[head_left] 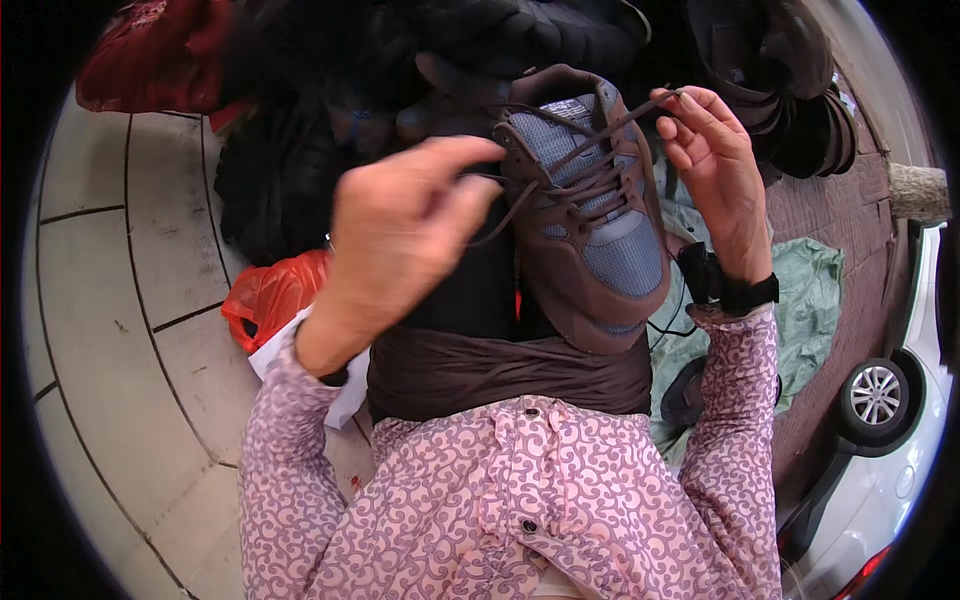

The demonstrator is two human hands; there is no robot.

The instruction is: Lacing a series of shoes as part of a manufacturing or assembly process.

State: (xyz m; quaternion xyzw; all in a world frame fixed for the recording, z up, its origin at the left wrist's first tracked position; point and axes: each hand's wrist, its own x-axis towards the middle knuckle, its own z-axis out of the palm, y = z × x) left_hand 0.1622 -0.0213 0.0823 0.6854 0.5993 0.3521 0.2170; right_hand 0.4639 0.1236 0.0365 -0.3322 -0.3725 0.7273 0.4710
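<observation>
Lots of pale floor tiles point(100, 300) show at the left of the frame, so the left hand point(410, 230) has room on that side, and brown paving point(850, 290) runs down the right side, past the right hand point(712, 150). The round black edge of the view bends all the lines. A brown and blue-gray shoe point(625, 255) sits just right of the middle, between the two hands, with its toe pointing down over the person's lap. The right hand's grip pinches a brown lace point(630, 117) with thumb and finger and pulls it out tight from the shoe, toward the upper right. The left hand is blurry, with its fingertips near the shoe's upper left edge, so I cannot tell if its grip has a lace too. Dark shoes point(560, 35) crowd the top, close behind the shoe's heel, and more dark shoes point(765, 60) are at the upper right. A red bag point(275, 295) is left of the left hand's wrist. A green sheet point(805, 300) lies by the right wrist, and a white car point(915, 470) stands at the lower right.
</observation>
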